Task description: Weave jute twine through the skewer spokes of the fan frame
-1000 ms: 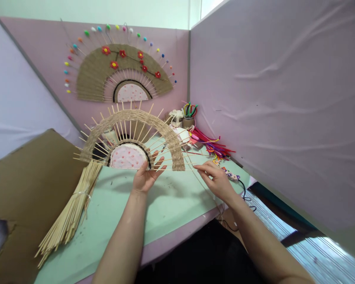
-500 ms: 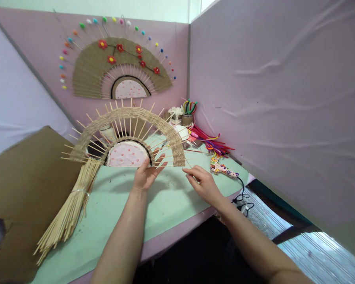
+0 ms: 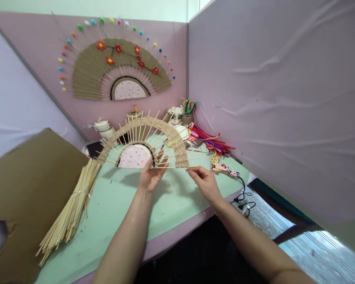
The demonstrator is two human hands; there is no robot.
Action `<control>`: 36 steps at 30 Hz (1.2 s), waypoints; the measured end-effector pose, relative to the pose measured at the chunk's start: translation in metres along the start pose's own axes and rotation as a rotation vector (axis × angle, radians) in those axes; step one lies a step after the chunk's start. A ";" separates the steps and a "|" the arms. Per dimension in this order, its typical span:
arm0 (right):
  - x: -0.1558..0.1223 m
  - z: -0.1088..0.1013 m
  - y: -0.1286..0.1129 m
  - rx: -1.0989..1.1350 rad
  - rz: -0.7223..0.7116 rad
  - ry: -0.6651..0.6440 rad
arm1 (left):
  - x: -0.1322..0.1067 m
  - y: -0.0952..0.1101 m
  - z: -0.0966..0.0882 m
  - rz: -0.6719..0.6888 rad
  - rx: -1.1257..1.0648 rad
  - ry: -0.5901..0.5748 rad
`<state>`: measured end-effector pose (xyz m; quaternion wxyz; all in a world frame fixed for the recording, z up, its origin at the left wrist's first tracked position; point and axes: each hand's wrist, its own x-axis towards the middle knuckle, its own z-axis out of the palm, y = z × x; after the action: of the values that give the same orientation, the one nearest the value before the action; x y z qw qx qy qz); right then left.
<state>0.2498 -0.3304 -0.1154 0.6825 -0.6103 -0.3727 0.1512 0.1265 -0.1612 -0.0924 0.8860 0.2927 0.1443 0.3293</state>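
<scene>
A half-round fan of thin wooden sticks with a woven twine band (image 3: 182, 152) is held upright over the table. At its base sits a pink dotted half-disc (image 3: 134, 156) edged in black. My left hand (image 3: 152, 175) grips the fan by the right end of this base, thumb in front, the other fingers spread behind the sticks. Beside the band's lower right corner, my right hand (image 3: 205, 182) is closed in a pinch at the tip of the bottom stick. A thin strand of twine seems to run into that pinch, though the fingertips mostly hide it.
A tied bundle of sticks (image 3: 69, 205) and brown cardboard (image 3: 26, 189) lie at left. A finished fan (image 3: 85, 71) hangs on the back wall. Toward the right are pipe cleaners (image 3: 214, 142), a patterned glue gun (image 3: 223, 169) with its cord, and a pot of scissors (image 3: 187, 118).
The fan has turned, its left side swinging away and inward, and shifted slightly right with my left hand. My right fingertips have closed in at the lower right corner.
</scene>
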 end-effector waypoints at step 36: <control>0.015 -0.040 0.009 -0.188 -0.018 -0.466 | -0.040 -0.074 0.042 -0.281 0.065 0.040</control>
<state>0.2905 -0.3475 -0.1181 0.5198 -0.6164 -0.5376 0.2464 0.1519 -0.2507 -0.1023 0.9103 0.2917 0.2122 0.2029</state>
